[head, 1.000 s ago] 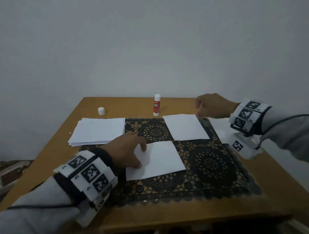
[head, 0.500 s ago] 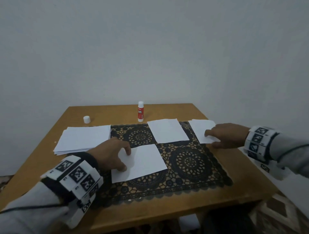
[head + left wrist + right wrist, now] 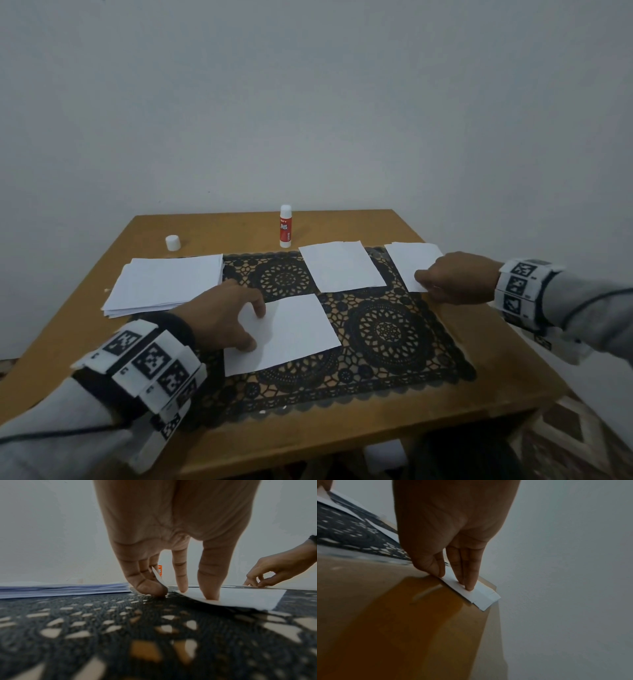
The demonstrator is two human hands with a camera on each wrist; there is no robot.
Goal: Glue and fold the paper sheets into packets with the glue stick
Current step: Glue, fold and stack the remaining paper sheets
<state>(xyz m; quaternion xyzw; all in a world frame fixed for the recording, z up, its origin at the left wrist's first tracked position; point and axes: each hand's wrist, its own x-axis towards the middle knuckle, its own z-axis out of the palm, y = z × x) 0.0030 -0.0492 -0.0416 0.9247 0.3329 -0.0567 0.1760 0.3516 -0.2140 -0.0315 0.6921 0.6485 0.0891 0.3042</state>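
Observation:
My left hand rests on the left part of the nearest white sheet on the black lace mat. In the left wrist view its thumb and forefinger press the sheet flat, and the sheet's corner curls up against the other fingers. My right hand lies on the near corner of a folded white paper at the table's right side. Its straight fingers press that paper, with the thumb at its edge. A red and white glue stick stands uncapped at the back.
A third white sheet lies on the mat's far side. A stack of paper sheets sits at the left, with the glue stick's white cap behind it. The wooden table stands against a plain wall; its right edge is close to my right hand.
My right hand came from the back of the table down onto the folded paper at the right and has settled there. My left hand has stayed on the near sheet.

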